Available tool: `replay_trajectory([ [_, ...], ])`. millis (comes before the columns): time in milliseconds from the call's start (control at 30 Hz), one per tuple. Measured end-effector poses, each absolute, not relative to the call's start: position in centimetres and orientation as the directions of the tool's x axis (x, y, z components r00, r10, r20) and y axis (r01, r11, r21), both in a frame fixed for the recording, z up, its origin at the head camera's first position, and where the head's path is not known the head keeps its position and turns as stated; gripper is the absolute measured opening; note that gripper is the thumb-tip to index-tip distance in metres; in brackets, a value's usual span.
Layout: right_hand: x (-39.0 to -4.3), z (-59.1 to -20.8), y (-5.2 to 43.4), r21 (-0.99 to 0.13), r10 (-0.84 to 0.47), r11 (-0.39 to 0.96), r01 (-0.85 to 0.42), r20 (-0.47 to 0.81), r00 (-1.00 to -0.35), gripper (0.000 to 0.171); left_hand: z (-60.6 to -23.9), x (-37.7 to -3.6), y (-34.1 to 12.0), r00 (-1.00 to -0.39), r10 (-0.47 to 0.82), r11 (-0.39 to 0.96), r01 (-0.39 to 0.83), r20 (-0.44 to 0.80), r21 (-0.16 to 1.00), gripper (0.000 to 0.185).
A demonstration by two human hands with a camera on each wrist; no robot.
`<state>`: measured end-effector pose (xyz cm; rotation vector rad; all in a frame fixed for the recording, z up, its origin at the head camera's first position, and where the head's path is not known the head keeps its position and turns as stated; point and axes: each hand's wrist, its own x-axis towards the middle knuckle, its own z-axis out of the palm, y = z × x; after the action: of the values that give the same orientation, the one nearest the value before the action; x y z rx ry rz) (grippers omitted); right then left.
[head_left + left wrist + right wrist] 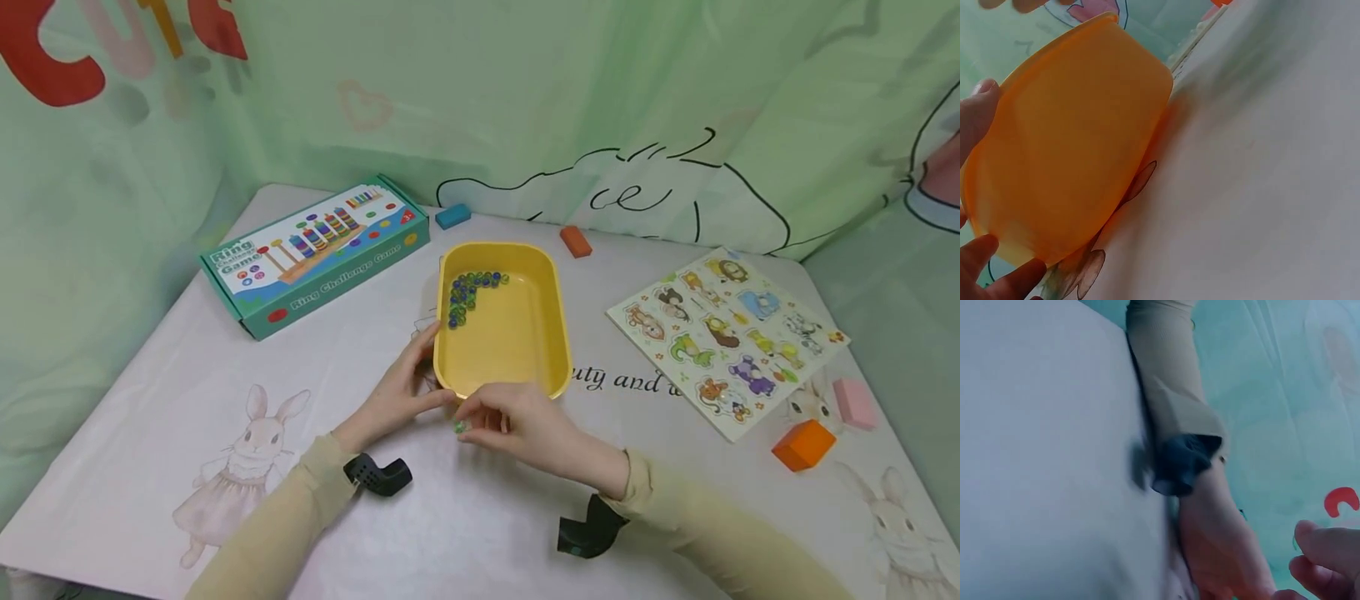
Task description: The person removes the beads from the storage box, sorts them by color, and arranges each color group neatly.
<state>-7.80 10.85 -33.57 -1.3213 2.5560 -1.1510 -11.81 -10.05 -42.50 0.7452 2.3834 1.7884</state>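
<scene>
Both hands worked at the near end of the yellow tray (504,333). Left hand (401,392) curled round the tray's near-left corner, thumb on the outer wall and fingers at the rim, seemingly to steady it; confirmed from the left wrist view, with fingertips (979,103) against the orange-looking wall of the tray (1072,144). Right hand (517,421) just in front of the near rim, thumb and fingers pinched on one small green marble (459,427), held low over the worktop (187,417) and close to the tray's edge. Farther in, a cluster of blue and green marbles (468,292) gathered in the tray's far-left corner, probably rolled there by a slight tilt. Beyond, left of the tray, a teal ring game box (315,254) lying flat; behind it a blue block (452,216) and an orange block (575,241). Well to the right, an animal puzzle board (723,337), with a larger orange block (804,444) and a pink block (853,402) nearby.
</scene>
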Motion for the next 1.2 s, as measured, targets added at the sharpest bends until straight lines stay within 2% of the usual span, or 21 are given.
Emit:
replay_trajectory([
  [167,-6.7,-35.7,10.5,-0.639,-0.714,0.350,-0.685,0.292,-0.636,0.016,-42.4,-11.8,-10.1,-0.878,0.417,0.217,0.347,0.234,0.913,0.092],
  [433,-6.8,-38.2,9.9,-0.689,-0.689,0.461,-0.559,0.119,-0.715,0.012,-42.3,-11.8,-10.0,-0.881,0.418,0.223,0.335,0.221,0.915,0.091],
  [533,-6.9,-38.9,9.6,-0.665,-0.669,0.521,-0.535,0.071,-0.740,0.011,-42.2,-11.7,-9.9,-0.882,0.419,0.214,0.326,0.215,0.921,0.089],
  [733,-6.9,-39.3,9.1,-0.598,-0.638,0.596,-0.536,0.053,-0.768,0.012,-42.1,-11.6,-9.9,-0.887,0.414,0.217,0.312,0.203,0.925,0.089],
  [967,-7.0,-39.1,8.8,-0.564,-0.637,0.632,-0.531,0.012,-0.771,0.011,-41.9,-11.6,-9.8,-0.893,0.414,0.221,0.288,0.177,0.932,0.091],
  [1200,-7.1,-38.8,8.8,-0.577,-0.667,0.616,-0.536,-0.020,-0.745,0.017,-39.5,-10.6,-9.7,-0.888,0.431,0.209,0.273,0.162,0.939,0.088],
])
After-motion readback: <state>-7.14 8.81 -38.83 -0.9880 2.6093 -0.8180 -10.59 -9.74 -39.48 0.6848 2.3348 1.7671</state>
